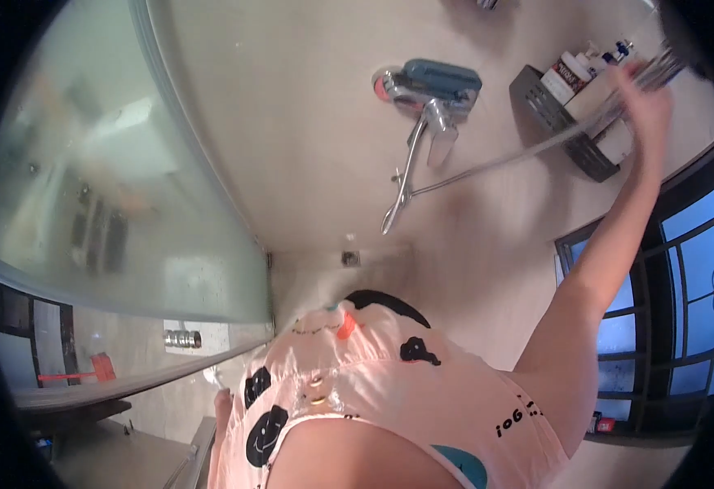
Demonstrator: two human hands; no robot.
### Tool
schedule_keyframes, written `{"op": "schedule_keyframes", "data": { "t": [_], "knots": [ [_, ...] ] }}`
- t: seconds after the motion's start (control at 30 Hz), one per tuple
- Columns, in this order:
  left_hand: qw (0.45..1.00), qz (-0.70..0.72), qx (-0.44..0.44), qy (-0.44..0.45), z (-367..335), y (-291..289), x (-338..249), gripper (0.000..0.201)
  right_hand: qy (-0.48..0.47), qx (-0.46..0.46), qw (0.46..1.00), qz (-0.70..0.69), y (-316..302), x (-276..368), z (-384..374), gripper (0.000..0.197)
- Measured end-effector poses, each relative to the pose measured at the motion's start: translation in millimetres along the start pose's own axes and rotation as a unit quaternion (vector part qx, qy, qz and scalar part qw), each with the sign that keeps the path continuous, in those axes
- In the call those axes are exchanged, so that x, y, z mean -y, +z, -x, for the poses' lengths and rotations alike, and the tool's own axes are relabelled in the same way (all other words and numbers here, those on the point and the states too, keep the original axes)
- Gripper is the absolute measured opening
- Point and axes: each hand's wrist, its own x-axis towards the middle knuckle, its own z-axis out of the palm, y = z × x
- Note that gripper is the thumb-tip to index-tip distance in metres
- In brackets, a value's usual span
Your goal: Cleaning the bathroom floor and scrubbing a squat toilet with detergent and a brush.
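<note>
My right arm reaches up to the upper right, and my right hand (646, 102) closes around a chrome shower fitting (660, 68), slightly blurred there. The grey shower hose (504, 163) stretches from that hand down to the mixer tap's long chrome spout (406, 175). Just beside the hand, a dark wall shelf (552, 110) bears a white tub (567, 75) and several bottles. Only a small part of my left hand (224, 401) shows at lower left, beside my pink printed clothing. Its fingers are mostly hidden, next to a small white thing (212, 376) too unclear to name.
A frosted glass panel (185, 163) curves along the left. The tap's blue-grey body (442, 77) sticks out from the wall ahead. A square drain (350, 258) lies in the floor. Dark-framed windows (691, 269) stand at right, and a chrome fitting (181, 338) at lower left.
</note>
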Motion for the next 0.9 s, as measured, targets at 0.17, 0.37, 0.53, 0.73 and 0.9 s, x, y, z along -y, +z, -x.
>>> {"op": "schedule_keyframes", "data": {
  "t": [0.17, 0.37, 0.53, 0.73, 0.9],
  "knots": [
    [0.999, 0.021, -0.006, -0.042, 3, 2, 17, 0.012, -0.122, 0.163, 0.971, -0.122, 136, -52, 213, 0.027],
    [0.997, 0.045, -0.033, -0.045, -33, -22, -15, 0.012, -0.078, 0.009, 0.988, -0.136, 231, -15, 276, 0.024],
    [0.996, 0.064, -0.056, -0.03, -89, -49, -59, 0.012, -0.08, 0.034, 0.982, -0.17, 249, -4, 246, 0.017],
    [0.991, 0.108, -0.079, -0.025, -153, -62, -103, 0.013, -0.068, 0.064, 0.993, -0.069, 230, 13, 247, 0.013],
    [0.991, 0.04, -0.086, 0.098, -174, -45, -106, 0.012, -0.088, 0.062, 0.991, -0.076, 223, 14, 246, 0.024]
  ]
}}
